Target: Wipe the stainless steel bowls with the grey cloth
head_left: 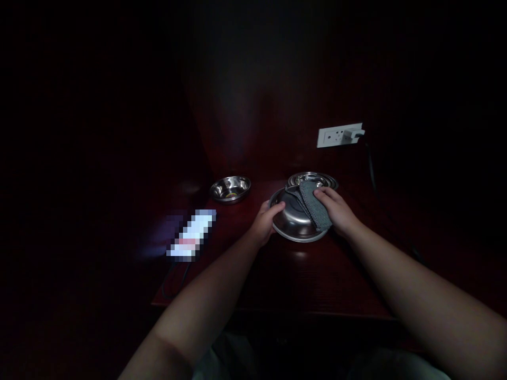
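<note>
A shiny steel bowl (pixel 291 219) is held above the dark red table, its rounded outside facing up toward me. My left hand (pixel 265 221) grips its left rim, thumb on top and fingers underneath. Against the bowl's right side, my right hand (pixel 336 208) presses a folded grey-green cloth (pixel 316 208) with a checked edge. The thumb lies on the cloth; the other fingers are partly hidden. Just behind the held bowl sits another steel dish (pixel 311 177), partly covered by the cloth and bowl. To the left stands a smaller steel bowl (pixel 230 189), upright, with a coloured sticker inside.
A lit phone-like device (pixel 193 235), blurred out, rests at the table's left with a cable (pixel 164 285) beside it. On the back wall is a white power socket (pixel 330 136) with a plug in it and a dark cord (pixel 371 168) hanging down. The surroundings are very dark.
</note>
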Tool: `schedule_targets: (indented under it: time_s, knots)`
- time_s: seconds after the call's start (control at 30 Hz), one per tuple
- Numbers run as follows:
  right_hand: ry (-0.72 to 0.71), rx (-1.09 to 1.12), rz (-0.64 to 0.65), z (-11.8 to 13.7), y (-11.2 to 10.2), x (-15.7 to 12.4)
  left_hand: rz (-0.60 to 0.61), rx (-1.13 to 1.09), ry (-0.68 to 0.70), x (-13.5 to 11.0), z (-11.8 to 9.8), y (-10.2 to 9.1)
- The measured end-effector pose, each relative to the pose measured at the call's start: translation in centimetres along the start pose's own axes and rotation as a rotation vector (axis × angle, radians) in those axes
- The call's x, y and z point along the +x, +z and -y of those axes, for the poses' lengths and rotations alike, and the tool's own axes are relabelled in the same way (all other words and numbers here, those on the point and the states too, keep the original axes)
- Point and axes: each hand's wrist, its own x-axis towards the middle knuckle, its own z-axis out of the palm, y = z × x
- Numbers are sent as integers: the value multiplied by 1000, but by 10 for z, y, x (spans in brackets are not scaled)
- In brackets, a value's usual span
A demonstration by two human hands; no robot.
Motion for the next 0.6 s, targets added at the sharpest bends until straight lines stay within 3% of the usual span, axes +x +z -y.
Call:
schedule_targets:
  time_s: [0.33, 0.6]
  knots:
    - [-50, 71, -101, 1, 4, -3, 4, -19, 44, -3, -4, 3]
    - [-63, 82, -101, 5, 3, -4, 18, -27, 70, -3, -4, 2]
